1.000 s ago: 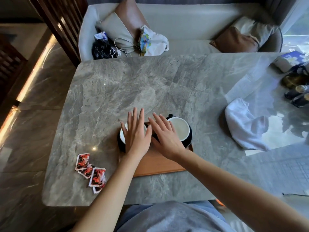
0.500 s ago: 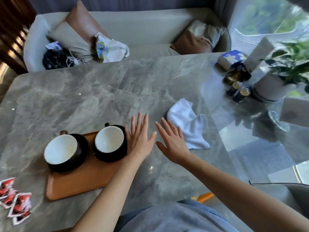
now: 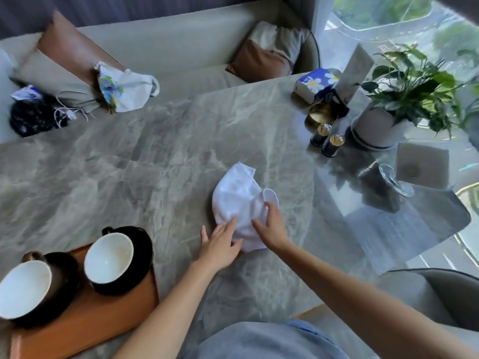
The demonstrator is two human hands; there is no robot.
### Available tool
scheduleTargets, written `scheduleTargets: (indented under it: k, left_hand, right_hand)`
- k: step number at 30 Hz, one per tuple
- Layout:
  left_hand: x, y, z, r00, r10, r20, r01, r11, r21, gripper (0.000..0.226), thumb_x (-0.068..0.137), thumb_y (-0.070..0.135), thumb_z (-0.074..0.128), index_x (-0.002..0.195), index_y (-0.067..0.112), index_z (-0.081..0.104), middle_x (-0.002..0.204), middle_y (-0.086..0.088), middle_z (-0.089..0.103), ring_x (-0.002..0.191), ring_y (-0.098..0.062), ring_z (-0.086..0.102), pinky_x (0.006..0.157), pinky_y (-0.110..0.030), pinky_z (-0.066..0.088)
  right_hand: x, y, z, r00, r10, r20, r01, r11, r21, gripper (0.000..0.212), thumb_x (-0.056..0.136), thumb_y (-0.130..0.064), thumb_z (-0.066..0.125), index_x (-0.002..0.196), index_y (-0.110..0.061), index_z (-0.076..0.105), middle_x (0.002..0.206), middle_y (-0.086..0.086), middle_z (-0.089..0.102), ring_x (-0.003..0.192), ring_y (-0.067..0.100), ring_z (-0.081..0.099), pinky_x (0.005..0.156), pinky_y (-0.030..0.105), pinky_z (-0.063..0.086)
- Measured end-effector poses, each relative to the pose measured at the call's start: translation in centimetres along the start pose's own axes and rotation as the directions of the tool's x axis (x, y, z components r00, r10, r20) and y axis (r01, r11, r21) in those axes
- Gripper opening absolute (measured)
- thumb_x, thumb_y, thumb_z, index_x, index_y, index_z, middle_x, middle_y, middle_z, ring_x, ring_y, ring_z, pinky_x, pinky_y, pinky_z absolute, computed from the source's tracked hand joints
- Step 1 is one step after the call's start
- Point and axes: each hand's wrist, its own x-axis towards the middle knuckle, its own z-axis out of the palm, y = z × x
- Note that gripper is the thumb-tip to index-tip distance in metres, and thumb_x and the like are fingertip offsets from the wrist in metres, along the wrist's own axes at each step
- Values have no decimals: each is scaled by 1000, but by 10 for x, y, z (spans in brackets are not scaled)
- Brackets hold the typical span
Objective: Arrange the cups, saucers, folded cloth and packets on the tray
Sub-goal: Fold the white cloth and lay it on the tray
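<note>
A crumpled white cloth (image 3: pixel 239 200) lies on the grey marble table (image 3: pixel 145 177), right of centre. My left hand (image 3: pixel 219 244) rests flat at its near left edge, fingers straight and touching it. My right hand (image 3: pixel 272 226) lies on the cloth's near right part, fingers extended on the fabric. At the lower left, an orange-brown tray (image 3: pixel 103 322) carries two black cups with white insides, the left cup (image 3: pixel 24 291) and the right cup (image 3: pixel 108 259), each on a black saucer (image 3: pixel 141 255). No packets are in view.
At the far right stand a potted plant (image 3: pixel 381 125), a tissue pack (image 3: pixel 313 84), two small dark bottles (image 3: pixel 326 141), a gold dish (image 3: pixel 320 115) and a glass (image 3: pixel 394 180). A sofa with cushions and bags (image 3: pixel 124 86) lies beyond the table. A chair (image 3: pixel 440 294) is near right.
The view swung right. Both hands left the cups on the tray, moved right across the table and came down on the white cloth. The packets dropped out of view.
</note>
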Motion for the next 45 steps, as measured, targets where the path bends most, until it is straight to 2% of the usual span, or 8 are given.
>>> scheduleTargets:
  k: [5, 10, 15, 21, 28, 35, 41, 45]
  left_hand:
    - [4, -12, 2, 998, -46, 52, 48, 998, -43, 65, 92, 39, 44, 148, 29, 12, 154, 6, 27, 143, -9, 19, 116, -52, -2]
    - [3, -11, -12, 973, 63, -222, -116, 966, -233, 71, 89, 10, 48, 147, 31, 13, 154, 2, 21, 134, -24, 36, 109, -43, 35]
    - [4, -20, -17, 922, 360, -142, -351, 932, 90, 63, 76, 4, 46, 135, 28, 42, 150, 7, 35, 138, -10, 27, 113, -26, 18]
    - [-15, -52, -17, 969, 246, -37, -237, 958, 163, 24, 87, 39, 51, 70, 23, 46, 69, 8, 48, 85, -18, 56, 89, -27, 31]
    - [-35, -58, -45, 920, 286, -267, -259, 957, 135, 27, 82, 41, 63, 71, 16, 62, 73, 5, 61, 87, -13, 54, 102, -21, 16]
    - [-22, -61, -121, 900, 153, -407, -108, 985, 131, 16, 79, 33, 67, 89, 21, 70, 91, 0, 71, 100, -19, 60, 113, -32, 7]
    - [-17, -47, -219, 549, 20, -836, -178, 980, -93, 16, 75, 21, 71, 88, 11, 72, 82, -11, 66, 75, -28, 62, 71, -33, 46]
    - [-29, -33, -264, 535, -2, -845, -460, 838, -293, 6, 74, 19, 71, 78, 18, 66, 70, 7, 61, 63, 0, 51, 62, -20, 41]
  right_hand:
    - [24, 9, 3, 996, 80, 41, -75, 991, -108, 39, 87, -27, 60, 121, -12, 51, 109, 11, 63, 101, 31, 59, 78, 34, 40]
    - [17, -14, 14, 931, -180, 317, 220, 971, -97, 21, 86, -12, 53, 103, -4, 62, 103, 17, 68, 97, 31, 61, 82, 40, 48]
    - [2, -28, 17, 733, -321, 599, 436, 899, -52, 24, 89, -8, 52, 109, -7, 65, 106, 17, 68, 95, 28, 62, 79, 31, 45]
    - [-1, -29, -10, 729, -177, 662, 318, 943, -98, 18, 93, -18, 52, 99, -12, 67, 93, 14, 68, 80, 22, 58, 78, 36, 45]
    - [0, -36, -28, 555, -9, 832, 401, 879, -257, 26, 78, -37, 73, 97, -19, 69, 81, -6, 60, 75, 9, 53, 64, 22, 39]
    - [64, -74, -67, 891, -325, 317, 357, 933, -47, 10, 86, -8, 64, 88, 0, 70, 80, 6, 63, 79, 14, 55, 70, 34, 45]
    - [94, -140, -104, 933, -350, -83, 356, 867, 349, 9, 88, -11, 63, 81, -12, 70, 74, 4, 61, 71, 11, 52, 63, 27, 43]
    - [103, -168, -129, 950, -298, -90, 275, 668, 692, 20, 92, -17, 57, 79, -23, 71, 68, -12, 65, 68, 4, 60, 63, 20, 51]
